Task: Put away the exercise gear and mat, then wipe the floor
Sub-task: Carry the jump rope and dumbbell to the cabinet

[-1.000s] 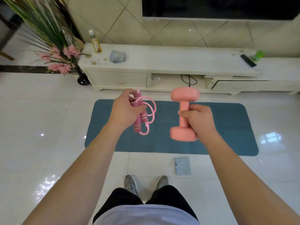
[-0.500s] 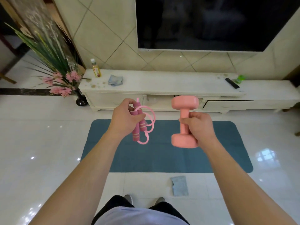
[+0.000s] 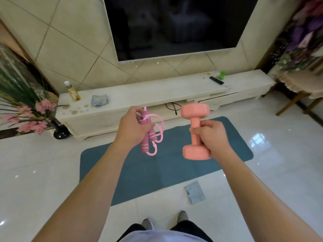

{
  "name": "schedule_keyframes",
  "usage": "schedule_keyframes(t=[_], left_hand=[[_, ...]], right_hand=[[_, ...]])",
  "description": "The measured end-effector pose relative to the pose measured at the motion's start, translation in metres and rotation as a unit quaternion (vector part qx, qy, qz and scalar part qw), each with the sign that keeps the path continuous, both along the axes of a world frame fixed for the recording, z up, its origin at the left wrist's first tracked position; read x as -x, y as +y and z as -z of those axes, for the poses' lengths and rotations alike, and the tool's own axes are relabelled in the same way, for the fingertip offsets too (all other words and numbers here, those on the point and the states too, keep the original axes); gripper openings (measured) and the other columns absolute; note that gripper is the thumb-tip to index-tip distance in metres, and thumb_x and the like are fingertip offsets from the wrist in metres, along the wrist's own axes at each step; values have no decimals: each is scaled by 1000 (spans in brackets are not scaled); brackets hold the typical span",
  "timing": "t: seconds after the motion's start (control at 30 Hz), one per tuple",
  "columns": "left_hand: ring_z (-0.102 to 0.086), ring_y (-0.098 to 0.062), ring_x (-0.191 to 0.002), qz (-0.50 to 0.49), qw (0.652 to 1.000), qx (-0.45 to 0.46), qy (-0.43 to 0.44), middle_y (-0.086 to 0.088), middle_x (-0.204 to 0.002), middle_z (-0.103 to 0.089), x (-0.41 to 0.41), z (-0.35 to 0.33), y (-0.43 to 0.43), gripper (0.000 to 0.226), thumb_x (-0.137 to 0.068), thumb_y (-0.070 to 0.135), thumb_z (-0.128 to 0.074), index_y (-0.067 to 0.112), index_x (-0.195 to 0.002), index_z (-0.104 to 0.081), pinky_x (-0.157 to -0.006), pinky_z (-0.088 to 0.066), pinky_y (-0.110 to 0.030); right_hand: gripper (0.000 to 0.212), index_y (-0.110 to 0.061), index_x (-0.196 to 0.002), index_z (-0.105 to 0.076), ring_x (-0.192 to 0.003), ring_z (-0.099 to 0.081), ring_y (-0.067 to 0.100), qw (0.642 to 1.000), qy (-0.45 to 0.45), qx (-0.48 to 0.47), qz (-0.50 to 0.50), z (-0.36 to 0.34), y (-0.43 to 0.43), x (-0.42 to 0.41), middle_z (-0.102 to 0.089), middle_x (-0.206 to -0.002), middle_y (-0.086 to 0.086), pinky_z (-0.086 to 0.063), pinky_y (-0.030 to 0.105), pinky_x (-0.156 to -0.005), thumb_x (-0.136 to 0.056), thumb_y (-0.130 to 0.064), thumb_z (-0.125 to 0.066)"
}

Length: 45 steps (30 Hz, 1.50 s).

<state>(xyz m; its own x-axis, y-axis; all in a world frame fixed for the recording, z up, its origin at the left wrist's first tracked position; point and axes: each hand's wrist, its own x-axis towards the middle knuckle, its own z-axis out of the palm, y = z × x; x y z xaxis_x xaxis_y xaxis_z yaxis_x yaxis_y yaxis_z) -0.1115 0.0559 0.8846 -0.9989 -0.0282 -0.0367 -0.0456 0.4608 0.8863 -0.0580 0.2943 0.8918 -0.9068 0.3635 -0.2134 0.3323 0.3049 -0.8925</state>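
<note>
The left hand (image 3: 132, 130) has its fingers (image 3: 148, 126) curled tight round both handles of a bundled pink rope (image 3: 150, 137), whose loops hang beside the hand. The right hand (image 3: 212, 137) grips a pink dumbbell (image 3: 195, 124) by its bar, upright, with the fingers (image 3: 198, 131) wrapped closed round it. Both are held in the air over the blue mat (image 3: 157, 170), which lies flat on the tiled floor (image 3: 35, 163) before a white stand (image 3: 139, 96). A grey cloth (image 3: 194, 193) lies on the floor just beside the mat's near edge.
</note>
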Motion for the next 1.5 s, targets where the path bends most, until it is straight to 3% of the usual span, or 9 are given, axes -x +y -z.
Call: schedule_keyframes(t=[0.23, 0.37, 0.47, 0.6, 0.9, 1.17, 1.5], left_hand=[[-63, -12, -71, 68, 998, 0, 1, 3, -90, -63, -5, -3, 11, 35, -79, 20, -80, 29, -103, -55, -57, -46, -19], [-63, -4, -64, 95, 995, -4, 1, 5, -93, -63, -13, -7, 31, 37, -81, 20, -80, 28, -106, -55, -53, -48, -17], [-65, -4, -67, 107, 994, -7, -1, 5, -95, -64, -22, -12, 54, 35, -81, 21, -79, 30, -105, -55, -60, -57, -26], [-62, 6, -57, 138, 990, -19, 8, 4, -92, -64, -39, -20, 97, 31, -83, 17, -76, 26, -105, -56, -47, -45, -11], [-68, -12, -72, 224, 975, 0, 3, 4, -91, -65, -96, -23, 226, 32, -79, 24, -79, 36, -98, -57, -63, -58, -30], [-59, -1, -61, 285, 958, 0, 11, 8, -87, -62, -146, -32, 336, 29, -79, 22, -78, 33, -96, -58, -54, -42, -15], [-65, 2, -63, 365, 931, -11, 0, 6, -89, -66, -159, -27, 449, 35, -80, 22, -78, 29, -109, -61, -53, -47, -13]], right_hand=[[7, -13, -71, -70, -64, -57, 19, 996, -3, -7, 84, -4, 4, -33, -65, -68, 4, -48, 34, -65, -73, -19, -71], [4, -16, -73, -70, -66, -59, 19, 993, -5, -9, 114, -8, 17, -56, -67, -71, 4, -50, 34, -66, -75, -20, -71], [3, -18, -74, -71, -65, -59, 17, 991, -1, -9, 134, -11, 34, -74, -66, -70, 1, -48, 30, -63, -75, -20, -72], [6, -19, -68, -71, -64, -59, 19, 986, 8, -5, 167, -14, 68, -101, -64, -65, -2, -48, 31, -64, -73, -20, -73], [10, -19, -61, -69, -54, -52, 19, 969, 13, -7, 245, -22, 177, -195, -58, -53, -4, -44, 32, -59, -70, -19, -72], [6, -17, -67, -70, -55, -56, 17, 952, 18, -12, 305, -30, 259, -268, -62, -57, -3, -45, 30, -57, -73, -17, -71], [4, -19, -71, -72, -61, -62, 20, 921, 20, -8, 388, -29, 336, -303, -70, -69, 4, -50, 34, -63, -74, -17, -73]])
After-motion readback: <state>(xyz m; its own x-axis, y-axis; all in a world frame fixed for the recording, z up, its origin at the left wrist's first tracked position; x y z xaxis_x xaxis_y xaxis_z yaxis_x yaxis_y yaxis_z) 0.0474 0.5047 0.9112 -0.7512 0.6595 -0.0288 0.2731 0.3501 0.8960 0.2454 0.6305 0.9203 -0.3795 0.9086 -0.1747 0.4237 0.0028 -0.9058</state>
